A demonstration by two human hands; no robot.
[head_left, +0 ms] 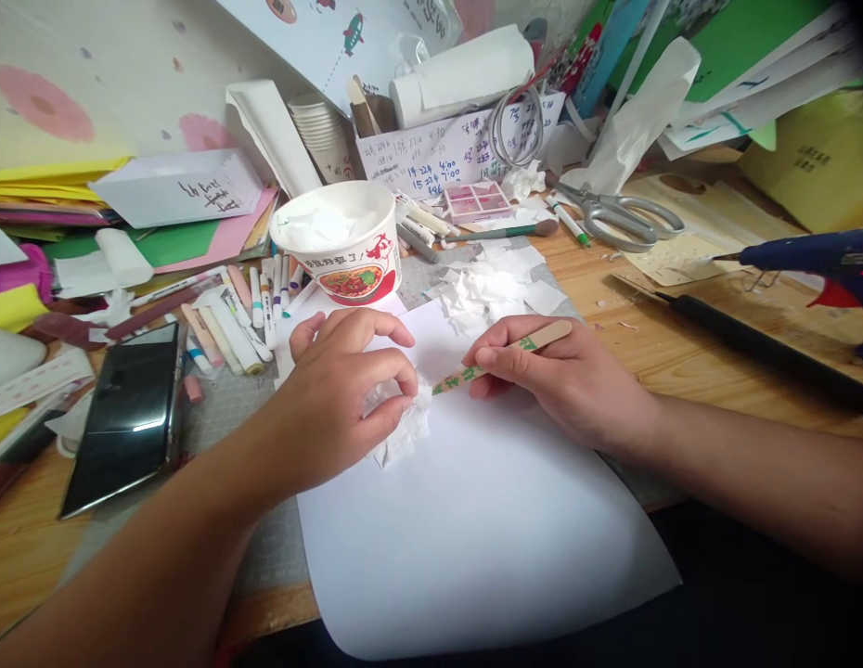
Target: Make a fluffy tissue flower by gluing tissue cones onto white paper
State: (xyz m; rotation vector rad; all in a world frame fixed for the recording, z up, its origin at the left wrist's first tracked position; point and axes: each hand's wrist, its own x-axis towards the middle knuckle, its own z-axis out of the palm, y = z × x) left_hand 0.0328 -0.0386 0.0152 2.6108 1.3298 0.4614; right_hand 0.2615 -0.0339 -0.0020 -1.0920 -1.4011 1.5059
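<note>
A flat, pale wooden stick with green markings (548, 335) is grasped between the thumb and fingers of the right hand (563, 376), at the centre-right of the frame; it is held at a slant, with its lower end directed left towards a small heap of torn, crumpled white paper (407, 438) near the centre. This heap is partly covered by the left hand (352, 376), whose thumb and forefinger are brought together at its edge; whether a scrap is pinched there cannot be told, nor whether the paper is touched by the stick's tip. Both hands are held over a large, smooth white paper sheet (473, 529), spread across the lower centre. Above them, a white paper bowl with a red printed label (348, 255) is seen at the upper centre, and a looser pile of white paper scraps (483, 289) is placed to its right. A glossy black phone (129, 417) is propped at the left.
</note>
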